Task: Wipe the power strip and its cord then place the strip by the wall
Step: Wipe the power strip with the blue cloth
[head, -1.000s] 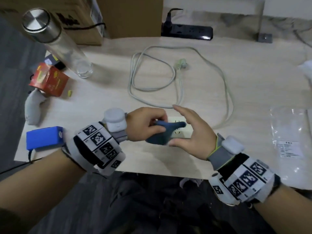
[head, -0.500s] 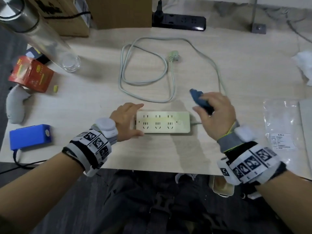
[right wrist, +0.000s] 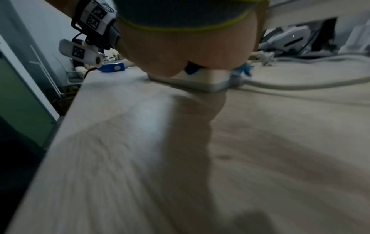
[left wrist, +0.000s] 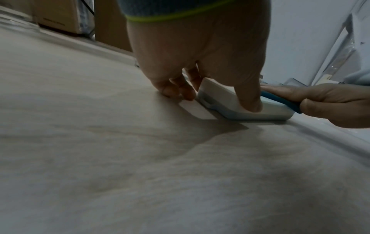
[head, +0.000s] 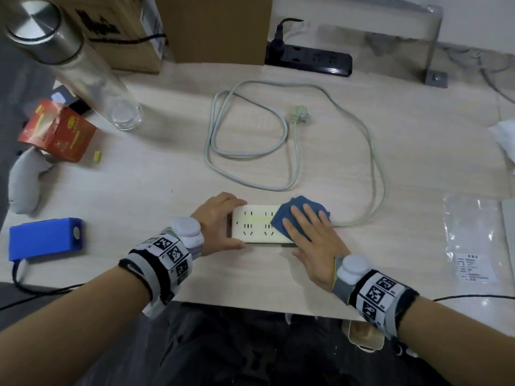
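Head view: white power strip [head: 255, 224] lies near the bench [head: 390, 135] front edge, left hand [head: 220, 222] gripping its left end, right hand [head: 309, 235] flat, pressing a blue cloth [head: 289, 215] onto its right half; left wrist view: thumb on the strip's near side; right wrist view: cord [right wrist: 300, 85] trailing right.

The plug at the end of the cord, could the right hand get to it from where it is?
Probably yes. The right hand lies flat on the blue cloth on the white strip; only bare table and cord loops lie before the plug.
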{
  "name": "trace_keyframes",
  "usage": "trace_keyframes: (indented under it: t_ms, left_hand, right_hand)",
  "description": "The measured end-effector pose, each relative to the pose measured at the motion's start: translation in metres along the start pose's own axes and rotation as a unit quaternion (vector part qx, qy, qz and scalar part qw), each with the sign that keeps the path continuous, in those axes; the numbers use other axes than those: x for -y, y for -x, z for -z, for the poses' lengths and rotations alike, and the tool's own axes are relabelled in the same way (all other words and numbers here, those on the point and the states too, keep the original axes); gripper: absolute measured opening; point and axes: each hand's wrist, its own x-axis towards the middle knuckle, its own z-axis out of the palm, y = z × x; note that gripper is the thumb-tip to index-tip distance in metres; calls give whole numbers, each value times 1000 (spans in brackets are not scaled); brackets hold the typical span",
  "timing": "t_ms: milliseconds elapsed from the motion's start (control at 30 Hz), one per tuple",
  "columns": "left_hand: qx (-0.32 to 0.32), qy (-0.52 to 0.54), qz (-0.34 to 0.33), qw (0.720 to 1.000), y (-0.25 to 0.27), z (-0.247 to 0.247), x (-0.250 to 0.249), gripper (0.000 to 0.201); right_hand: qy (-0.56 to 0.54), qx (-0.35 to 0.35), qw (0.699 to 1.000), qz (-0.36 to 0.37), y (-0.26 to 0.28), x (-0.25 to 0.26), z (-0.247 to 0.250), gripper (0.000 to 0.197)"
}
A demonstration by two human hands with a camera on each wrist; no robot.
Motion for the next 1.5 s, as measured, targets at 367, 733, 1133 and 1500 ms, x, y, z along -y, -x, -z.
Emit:
trace_keyframes:
  t_ms: [367, 733, 1133, 1500]
  left_hand:
    - [10, 5, 12, 1000, -7, 9, -3, 73]
    - [-6, 56, 15, 998, -7, 8, -6, 70]
    - [21, 50, 47, 997, -10, 12, -4, 70]
    - [-13, 65, 25, 997, -8, 5, -3, 77]
  right_hand:
    - [-69, -28, 990, 122, -46, 18, -4, 50]
    - [-56, 2, 981, 188, -43, 6, -11, 53]
    - [-64, 24, 989, 129, -5, -49, 10, 71]
    - [-69, 57, 982, 166, -59, 16, 4, 52]
